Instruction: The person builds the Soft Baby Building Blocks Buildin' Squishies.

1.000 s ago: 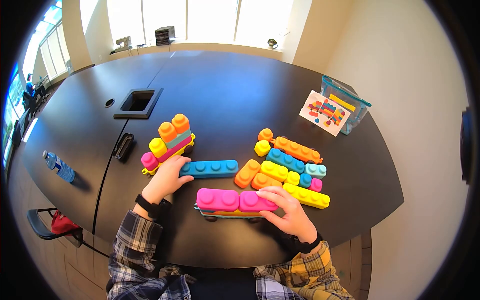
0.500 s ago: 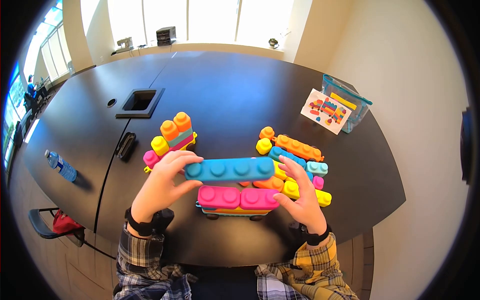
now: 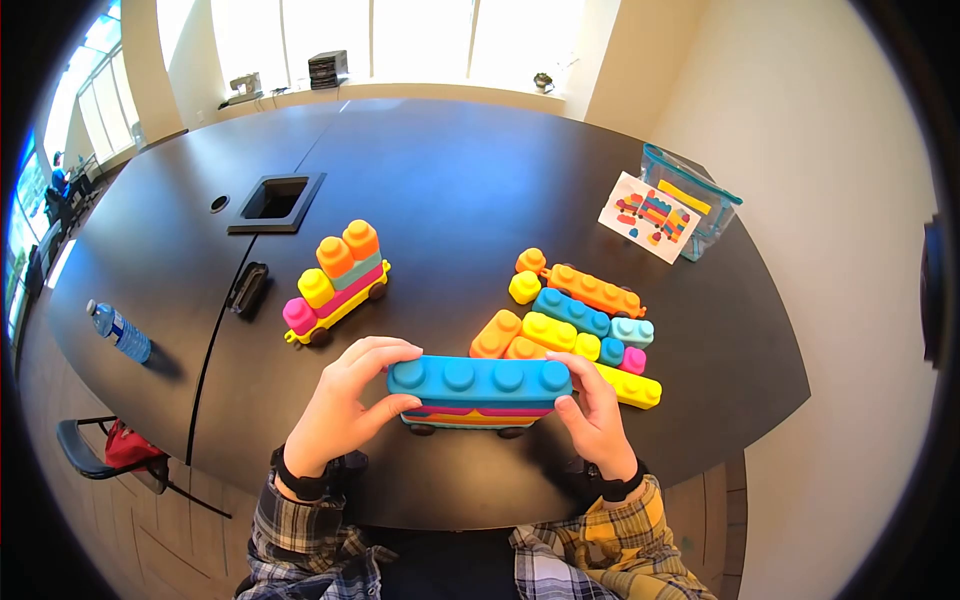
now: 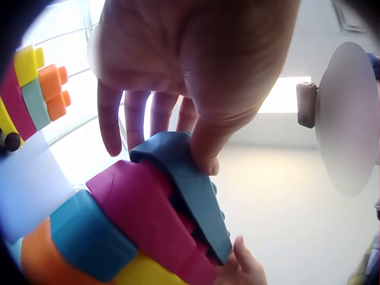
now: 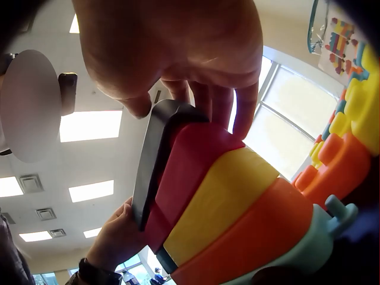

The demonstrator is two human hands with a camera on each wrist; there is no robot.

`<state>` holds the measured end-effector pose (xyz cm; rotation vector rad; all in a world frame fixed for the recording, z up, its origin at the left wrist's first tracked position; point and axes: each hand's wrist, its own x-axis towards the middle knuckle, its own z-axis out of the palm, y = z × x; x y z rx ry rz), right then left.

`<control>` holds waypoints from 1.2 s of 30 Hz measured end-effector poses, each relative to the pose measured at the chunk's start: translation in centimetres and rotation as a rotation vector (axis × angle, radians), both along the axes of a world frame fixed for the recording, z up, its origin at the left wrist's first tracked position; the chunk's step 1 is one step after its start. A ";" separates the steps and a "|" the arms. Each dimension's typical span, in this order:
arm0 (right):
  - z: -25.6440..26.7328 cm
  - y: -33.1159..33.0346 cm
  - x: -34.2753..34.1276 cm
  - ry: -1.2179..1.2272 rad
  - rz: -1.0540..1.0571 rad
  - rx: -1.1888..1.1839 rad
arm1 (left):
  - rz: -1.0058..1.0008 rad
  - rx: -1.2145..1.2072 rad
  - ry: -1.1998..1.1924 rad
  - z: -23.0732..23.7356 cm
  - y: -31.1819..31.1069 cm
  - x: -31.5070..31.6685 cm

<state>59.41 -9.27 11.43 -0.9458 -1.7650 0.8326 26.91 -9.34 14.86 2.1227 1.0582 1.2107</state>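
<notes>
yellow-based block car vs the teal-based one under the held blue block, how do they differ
The yellow-based car climbs in steps; the teal-based car has level layers. The yellow-based car stands untouched; over the teal-based car, the left hand and right hand hold a blue block. Both have dark wheels and several colours.

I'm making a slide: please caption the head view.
Left grip and right grip hold a long blue block over a pink-topped wheeled stack.

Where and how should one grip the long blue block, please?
The blue block is probably best pinched at both ends, one hand from each side, as the left hand and right hand do; it is long, with pink blocks close beneath.
</notes>
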 end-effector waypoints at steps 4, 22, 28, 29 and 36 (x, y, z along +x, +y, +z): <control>-0.8 0.0 -0.2 0.119 0.036 -0.070 | 0.002 -0.054 -0.037 -0.4 -0.5 0.4; -1.9 0.3 -0.5 0.106 0.077 -0.028 | 0.026 -0.281 -0.155 -2.3 -0.9 0.3; -1.9 0.2 -0.1 0.078 0.067 -0.025 | -0.051 -0.234 -0.058 -1.2 -0.3 -0.2; -1.9 0.2 -0.1 0.080 0.069 -0.023 | -0.049 -0.233 -0.056 -1.0 0.4 -0.6; -1.9 0.2 0.2 0.077 0.073 -0.020 | -0.180 -0.424 -0.026 -0.5 8.6 0.5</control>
